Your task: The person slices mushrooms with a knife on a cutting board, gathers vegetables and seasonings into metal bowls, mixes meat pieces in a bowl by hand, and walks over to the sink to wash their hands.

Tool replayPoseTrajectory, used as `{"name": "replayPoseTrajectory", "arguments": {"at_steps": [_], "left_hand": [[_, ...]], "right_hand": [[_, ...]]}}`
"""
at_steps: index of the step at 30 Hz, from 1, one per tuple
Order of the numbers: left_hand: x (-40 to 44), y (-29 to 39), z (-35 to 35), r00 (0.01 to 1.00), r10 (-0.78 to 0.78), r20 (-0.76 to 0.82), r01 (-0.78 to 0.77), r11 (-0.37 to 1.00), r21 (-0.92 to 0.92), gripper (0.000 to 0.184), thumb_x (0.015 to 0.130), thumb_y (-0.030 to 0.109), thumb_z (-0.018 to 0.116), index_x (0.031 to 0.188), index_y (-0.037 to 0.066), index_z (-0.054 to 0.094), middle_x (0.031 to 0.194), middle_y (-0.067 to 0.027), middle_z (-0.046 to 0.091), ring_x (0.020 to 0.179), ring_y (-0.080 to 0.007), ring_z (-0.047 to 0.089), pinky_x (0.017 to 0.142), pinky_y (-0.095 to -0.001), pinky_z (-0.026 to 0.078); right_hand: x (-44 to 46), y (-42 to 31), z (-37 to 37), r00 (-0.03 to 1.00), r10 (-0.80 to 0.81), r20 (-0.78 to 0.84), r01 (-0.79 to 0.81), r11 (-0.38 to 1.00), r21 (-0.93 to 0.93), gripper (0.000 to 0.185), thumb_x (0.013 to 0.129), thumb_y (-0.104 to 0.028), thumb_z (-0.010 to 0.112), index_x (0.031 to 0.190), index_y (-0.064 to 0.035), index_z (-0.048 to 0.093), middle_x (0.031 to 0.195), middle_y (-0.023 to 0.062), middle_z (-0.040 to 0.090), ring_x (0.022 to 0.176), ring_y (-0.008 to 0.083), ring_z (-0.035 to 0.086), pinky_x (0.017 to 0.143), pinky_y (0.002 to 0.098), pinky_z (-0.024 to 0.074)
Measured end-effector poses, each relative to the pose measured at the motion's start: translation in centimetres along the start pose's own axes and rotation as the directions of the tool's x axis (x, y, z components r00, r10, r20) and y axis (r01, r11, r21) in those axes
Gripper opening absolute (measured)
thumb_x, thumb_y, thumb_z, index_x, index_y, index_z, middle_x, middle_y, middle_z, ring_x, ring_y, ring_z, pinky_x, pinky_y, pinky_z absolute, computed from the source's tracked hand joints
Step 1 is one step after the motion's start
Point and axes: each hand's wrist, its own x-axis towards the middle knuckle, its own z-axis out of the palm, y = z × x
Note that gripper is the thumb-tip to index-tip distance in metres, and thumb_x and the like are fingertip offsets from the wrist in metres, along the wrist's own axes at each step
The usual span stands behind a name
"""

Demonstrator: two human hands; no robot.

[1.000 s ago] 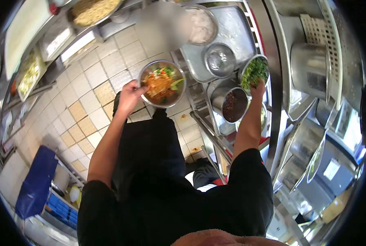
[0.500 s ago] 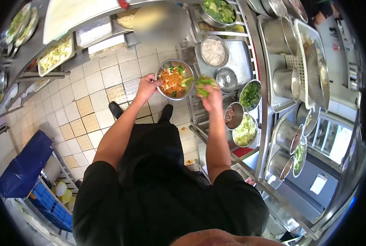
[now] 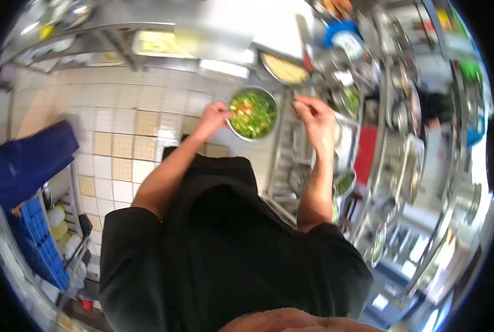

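left hand (image 3: 215,116) on bowl (image 3: 268,96) of greens (image 3: 256,122), white sheet (image 3: 379,301) illegible

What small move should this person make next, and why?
Probably a reach with the right hand toward the rack for another ingredient. The left hand grips the bowl at its edge, chopped greens cover much of the bowl's contents, and the right hand is apart from it; blur hides whether that hand holds anything.
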Motion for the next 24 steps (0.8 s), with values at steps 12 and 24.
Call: {"name": "replayPoseTrajectory", "arguments": {"at_steps": [12,24], "left_hand": [[-6.5,11.7,-25.9,0.849,0.146,-0.508,-0.229,0.968,-0.103,0.024,0.079,0.003,0.066,0.068,0.010,0.046,0.063,0.0022,0.049,0.055,-0.0086,0.056,0.046,-0.0254,0.051],[-0.8,29.7,-48.5,0.959,0.135,-0.250,-0.080,0.973,0.218,0.022,0.089,0.018,0.063,0.107,0.005,0.059,0.111,-0.0090,0.063,0.090,-0.0140,0.064,0.072,-0.0271,0.052]], "right_hand": [[10.6,-9.5,30.3,0.931,-0.228,0.286,0.274,0.953,-0.131,0.036,0.082,-0.019,0.071,0.111,-0.0028,0.057,0.092,0.0078,0.062,0.072,0.0189,0.061,0.059,0.0337,0.0484],[22.2,-14.8,50.4,0.927,0.163,0.337,-0.347,0.713,0.610,0.023,0.084,-0.002,0.049,0.107,-0.0022,0.053,0.096,0.0112,0.064,0.071,0.0214,0.067,0.059,0.0350,0.0614]]}}
